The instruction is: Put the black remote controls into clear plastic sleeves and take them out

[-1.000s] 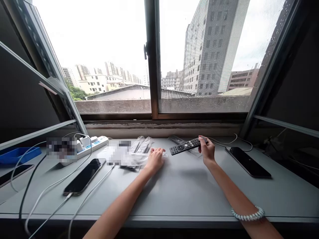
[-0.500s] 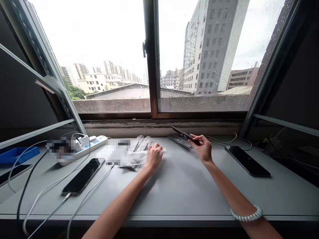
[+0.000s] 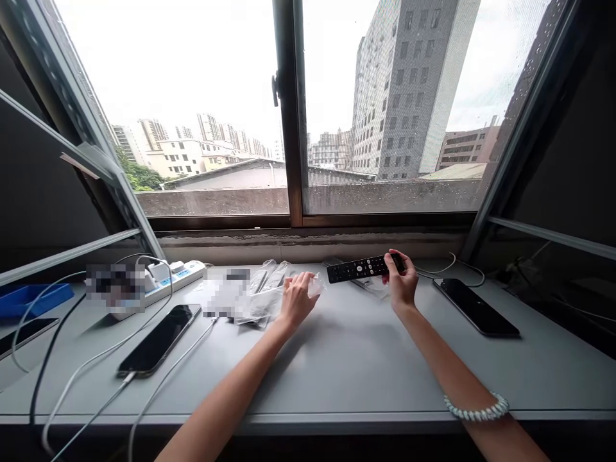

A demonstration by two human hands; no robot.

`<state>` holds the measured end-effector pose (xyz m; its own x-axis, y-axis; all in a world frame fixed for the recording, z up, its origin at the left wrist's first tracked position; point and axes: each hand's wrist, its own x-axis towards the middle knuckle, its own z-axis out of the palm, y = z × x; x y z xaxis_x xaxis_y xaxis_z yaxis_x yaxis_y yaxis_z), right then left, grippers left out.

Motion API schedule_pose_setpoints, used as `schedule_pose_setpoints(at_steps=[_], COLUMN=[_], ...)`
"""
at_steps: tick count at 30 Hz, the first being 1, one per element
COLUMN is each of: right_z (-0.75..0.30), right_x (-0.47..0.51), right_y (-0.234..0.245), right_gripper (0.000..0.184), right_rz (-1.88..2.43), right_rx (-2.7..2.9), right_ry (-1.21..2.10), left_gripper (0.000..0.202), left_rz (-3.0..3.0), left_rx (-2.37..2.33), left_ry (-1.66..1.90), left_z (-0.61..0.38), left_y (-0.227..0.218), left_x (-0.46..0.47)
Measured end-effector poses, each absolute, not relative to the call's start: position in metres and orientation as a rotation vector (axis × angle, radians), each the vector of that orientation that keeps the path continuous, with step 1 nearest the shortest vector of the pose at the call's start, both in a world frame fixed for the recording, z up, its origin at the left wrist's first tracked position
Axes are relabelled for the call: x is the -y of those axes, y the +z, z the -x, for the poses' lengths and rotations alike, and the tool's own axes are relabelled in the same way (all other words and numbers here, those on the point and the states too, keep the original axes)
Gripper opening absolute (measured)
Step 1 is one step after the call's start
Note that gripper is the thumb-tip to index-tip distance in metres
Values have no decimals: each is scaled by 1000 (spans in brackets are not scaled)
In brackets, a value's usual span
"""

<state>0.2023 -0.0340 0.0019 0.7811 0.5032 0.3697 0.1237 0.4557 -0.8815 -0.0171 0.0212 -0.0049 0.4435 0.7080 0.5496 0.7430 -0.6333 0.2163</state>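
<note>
Head: remote (image 3: 357, 269) in right hand (image 3: 403, 282), near left hand (image 3: 297, 298)

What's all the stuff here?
Remote: one, black, centre right
Plastic bags: several, clear, back centre
Phone-like slabs: three, black, left and right
Power strip: one, white, left
Tray: one, blue, far left
Cables: several, mostly white, both sides
Desk: one, grey, below
Metal posts: two, grey, either side
Window: one, dark-framed, ahead
Buildings: several, pale and grey, outside
Coiled band: one, pale, lower right
Left hand: one, bare, at bags
Right hand: one, bare, holding remote
</note>
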Motion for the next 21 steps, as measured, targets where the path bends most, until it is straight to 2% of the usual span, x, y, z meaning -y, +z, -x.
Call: schedule_pose_setpoints(at_steps=[6,15,21], right_z=[-200,-191,-192], right_x=[31,35,39], right_y=[-1,3,5], right_gripper=[39,31,29], right_rz=[1122,1146,1115], right_rx=[668,746,862], right_ry=[374,541,829], left_gripper=[29,22,21], left_rz=[2654,2674,2673], left_rx=[1211,1173,1163], left_ry=[-930,-725,-646], left_z=[14,12,12], left_y=[-4,-8,-8], left_x=[-16,-15,-14])
